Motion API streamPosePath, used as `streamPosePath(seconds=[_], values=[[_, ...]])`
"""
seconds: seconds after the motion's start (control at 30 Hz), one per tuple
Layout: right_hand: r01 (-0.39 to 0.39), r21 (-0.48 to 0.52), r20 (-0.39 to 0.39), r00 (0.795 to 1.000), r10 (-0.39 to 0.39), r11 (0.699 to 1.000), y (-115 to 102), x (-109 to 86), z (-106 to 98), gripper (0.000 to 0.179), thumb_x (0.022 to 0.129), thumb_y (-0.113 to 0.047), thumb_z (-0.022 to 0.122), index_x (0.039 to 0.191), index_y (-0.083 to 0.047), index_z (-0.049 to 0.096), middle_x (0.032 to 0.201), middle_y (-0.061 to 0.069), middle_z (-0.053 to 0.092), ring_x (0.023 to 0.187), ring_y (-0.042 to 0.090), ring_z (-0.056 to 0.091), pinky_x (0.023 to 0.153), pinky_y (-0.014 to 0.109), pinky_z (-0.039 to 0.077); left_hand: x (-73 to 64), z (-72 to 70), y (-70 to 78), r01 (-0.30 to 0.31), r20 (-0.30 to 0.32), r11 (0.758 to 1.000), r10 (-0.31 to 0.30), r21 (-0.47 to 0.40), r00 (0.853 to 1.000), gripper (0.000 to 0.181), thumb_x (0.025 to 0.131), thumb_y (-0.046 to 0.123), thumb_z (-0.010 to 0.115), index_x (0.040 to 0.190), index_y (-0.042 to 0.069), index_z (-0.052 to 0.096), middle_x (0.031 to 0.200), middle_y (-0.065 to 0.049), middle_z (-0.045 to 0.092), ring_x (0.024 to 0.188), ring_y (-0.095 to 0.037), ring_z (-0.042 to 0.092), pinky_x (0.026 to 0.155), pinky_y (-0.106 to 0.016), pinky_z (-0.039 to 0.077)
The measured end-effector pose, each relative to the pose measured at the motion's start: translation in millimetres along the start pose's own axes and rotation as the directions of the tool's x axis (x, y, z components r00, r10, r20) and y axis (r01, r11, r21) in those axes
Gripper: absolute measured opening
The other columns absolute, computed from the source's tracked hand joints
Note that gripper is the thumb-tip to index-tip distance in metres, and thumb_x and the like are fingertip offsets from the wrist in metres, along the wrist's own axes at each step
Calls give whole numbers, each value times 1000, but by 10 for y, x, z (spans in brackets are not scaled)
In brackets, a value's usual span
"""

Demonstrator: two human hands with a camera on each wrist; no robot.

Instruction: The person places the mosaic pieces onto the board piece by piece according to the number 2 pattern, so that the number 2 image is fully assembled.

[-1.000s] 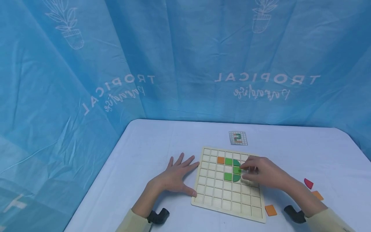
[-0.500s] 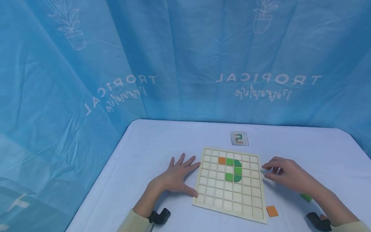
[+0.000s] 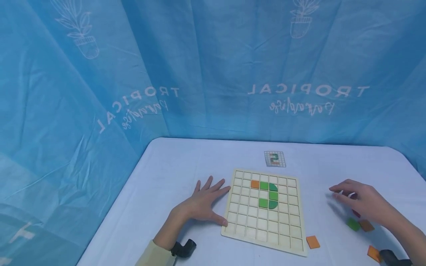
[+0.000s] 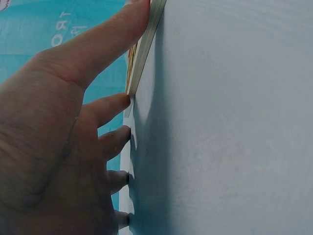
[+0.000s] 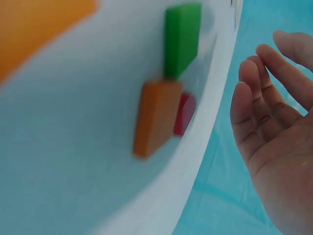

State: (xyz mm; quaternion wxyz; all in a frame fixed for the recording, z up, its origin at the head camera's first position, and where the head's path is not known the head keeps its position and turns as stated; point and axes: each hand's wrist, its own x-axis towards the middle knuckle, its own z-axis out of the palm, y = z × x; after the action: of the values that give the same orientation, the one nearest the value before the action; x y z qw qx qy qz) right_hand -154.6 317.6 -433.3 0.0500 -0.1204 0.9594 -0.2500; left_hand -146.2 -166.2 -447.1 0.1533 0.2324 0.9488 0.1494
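Note:
A wooden grid board [image 3: 246,231] lies on the table, with an orange square tile [image 3: 254,184], several green square tiles [image 3: 264,186] and two dark green quarter-round tiles [image 3: 273,205] set in its cells. My left hand [image 3: 202,203] is spread flat, thumb and forefinger touching the board's left edge. In the left wrist view its thumb [image 4: 107,41] rests against the board's side. To the right of the board, my right hand [image 3: 361,199] hovers with loosely bent fingers and holds nothing. Below it lie a green tile [image 3: 353,224], an orange tile [image 3: 367,225] and a partly hidden red piece [image 5: 185,115].
A small pattern card [image 3: 274,159] lies behind the board. One orange tile [image 3: 313,242] sits by the board's lower right corner, another orange tile [image 3: 374,253] near the right wrist. Blue printed cloth [image 3: 213,74] hangs around the table's back and left side.
My right hand has moved off the board and away to the right, over the loose tiles. The green tile it touched earlier stays in its cell. My left hand has kept its place.

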Motion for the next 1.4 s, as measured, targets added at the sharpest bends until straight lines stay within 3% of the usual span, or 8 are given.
streamPosePath(seconds=[0.17, 0.43, 0.67, 0.9, 1.13, 1.4], values=[[-56, -20, -1, 998, 56, 998, 174, -25, -5, 30, 91, -31, 67, 110, -7, 71, 100, 6, 63, 70, 15, 56, 65, 36, 56, 3, 7, -6, -3, -5, 1000, 3, 4, 1000, 111, 60, 82, 66, 152, 36, 26, 160, 7, 9, 145, -28, -9, 110, -59, -8], [-151, -15, 20, 988, 152, 988, 352, -72, 8, 43, 91, -38, 66, 114, -2, 67, 109, 18, 60, 81, 23, 59, 61, 37, 57, 4, 10, -19, -6, -2, 1000, 6, 0, 1000, 111, 59, 83, 65, 152, 36, 26, 160, 7, 9, 145, -28, -9, 109, -60, -7], [-177, -41, 41, 983, 179, 983, 438, -126, -19, 49, 90, -44, 65, 112, 0, 68, 101, 12, 63, 84, 25, 61, 63, 41, 55, 0, 12, -6, 2, 3, 1000, -2, 14, 1000, 112, 59, 83, 65, 152, 36, 26, 160, 7, 9, 145, -29, -8, 109, -60, -7], [-220, -41, 80, 972, 223, 975, 460, -197, -8, 48, 89, -40, 67, 113, 1, 67, 95, 5, 64, 80, 20, 60, 62, 36, 53, 7, 4, -3, 10, 8, 1000, -10, 17, 1000, 111, 60, 83, 65, 152, 36, 24, 160, 8, 8, 145, -28, -9, 110, -59, -7], [-152, -63, 84, 984, 157, 986, 419, -282, 46, 31, 84, -20, 73, 110, -3, 69, 102, 9, 62, 81, 20, 59, 62, 35, 54, -6, -7, -3, 1, 8, 1000, -1, 12, 1000, 111, 60, 82, 65, 152, 37, 24, 160, 9, 7, 145, -27, -10, 110, -59, -8], [-121, -84, 112, 985, 130, 989, 417, -278, 23, 34, 78, -12, 77, 110, -3, 69, 102, 8, 61, 81, 20, 58, 69, 42, 55, 1, 8, -1, 13, 0, 1000, -13, 2, 1000, 111, 59, 82, 65, 152, 37, 25, 160, 9, 8, 145, -27, -9, 110, -58, -8]])
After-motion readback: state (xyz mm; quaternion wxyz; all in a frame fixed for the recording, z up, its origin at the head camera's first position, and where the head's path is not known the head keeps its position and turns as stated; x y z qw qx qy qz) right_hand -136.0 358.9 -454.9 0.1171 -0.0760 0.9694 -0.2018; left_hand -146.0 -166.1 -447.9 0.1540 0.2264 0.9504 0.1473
